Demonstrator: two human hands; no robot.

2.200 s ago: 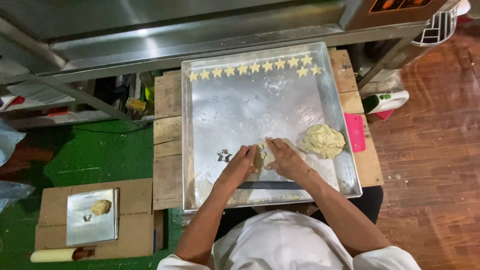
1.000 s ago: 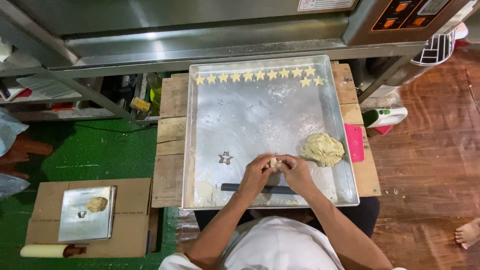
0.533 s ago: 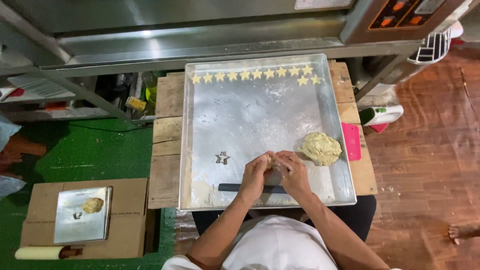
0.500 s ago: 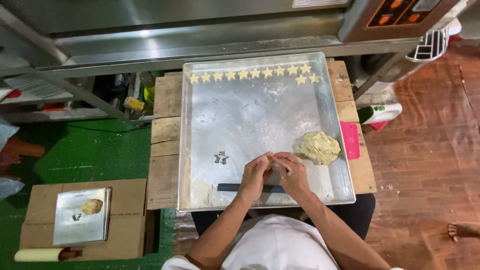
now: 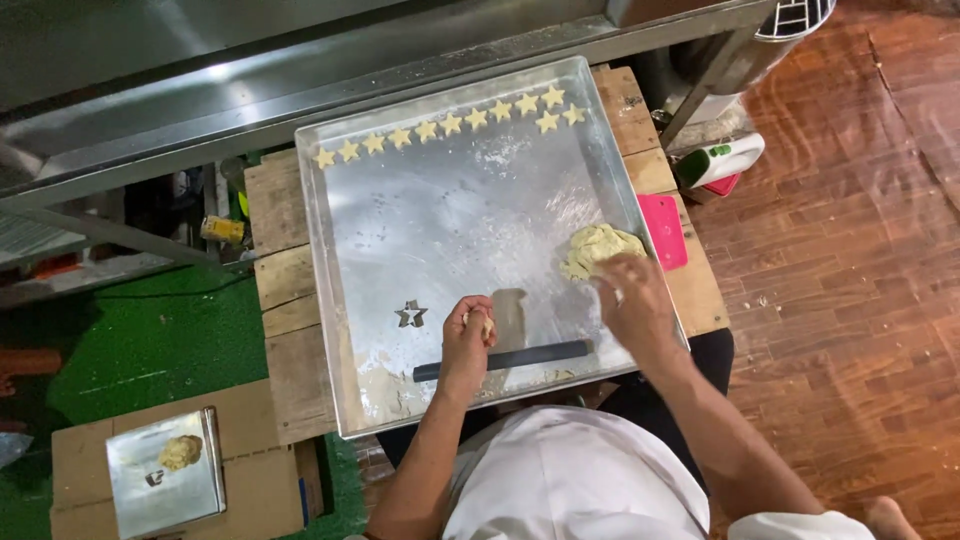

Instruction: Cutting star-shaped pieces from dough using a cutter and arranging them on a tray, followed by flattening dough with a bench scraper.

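Observation:
A large metal baking tray (image 5: pixel 440 215) lies on a wooden table. Along its far edge runs a row of several star-shaped dough pieces (image 5: pixel 450 124). My left hand (image 5: pixel 467 340) is closed around a small piece of dough (image 5: pixel 486 322) near the tray's front. My right hand (image 5: pixel 630 298) reaches to the right and rests on the lump of pale dough (image 5: pixel 592 247) at the tray's right side. A metal star cutter (image 5: pixel 410 314) lies left of my left hand. A dark flat bar (image 5: pixel 540 354) lies on the tray just in front of my hands.
A pink scraper (image 5: pixel 662 230) sits on the table right of the tray. A smaller metal tray (image 5: pixel 150 490) with a dough lump (image 5: pixel 180 452) rests on cardboard at lower left. A steel counter runs along the back. Green flooring lies left, wood flooring right.
My hands were together working a small dough piece. Now they have parted: my right hand has moved right onto the dough lump, while my left keeps the small piece.

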